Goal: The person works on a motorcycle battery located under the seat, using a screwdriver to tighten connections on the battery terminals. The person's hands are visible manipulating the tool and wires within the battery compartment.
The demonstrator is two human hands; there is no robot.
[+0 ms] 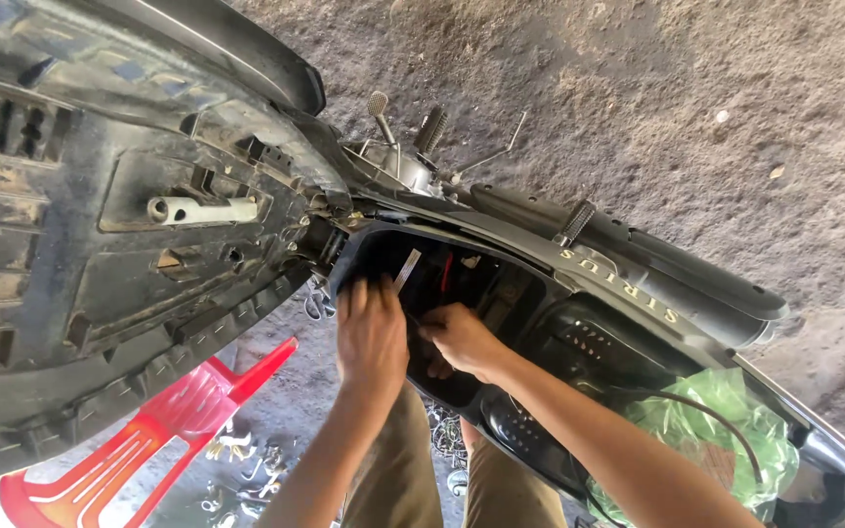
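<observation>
The open under-seat compartment [462,293] of a motorbike [638,284] lies at the middle of the view, and both hands are reached into its front end. The left hand [371,337] is laid flat over the compartment's rim with its fingers curled down inside; what they grip cannot be told. The right hand [457,337] is closed around something small and dark just inside the opening (the part itself is hidden by the fingers). The work is judged best done with the left hand steadying the rim while the right works slowly, so that nothing is dropped into the well. One raised seat [100,244] is counted at the left, one red plastic chair [168,430] below it, one green plastic bag [726,430] at the rear, and three footpegs or pedals [429,127] beyond. Many small metal parts [237,460] are scattered on the ground.
</observation>
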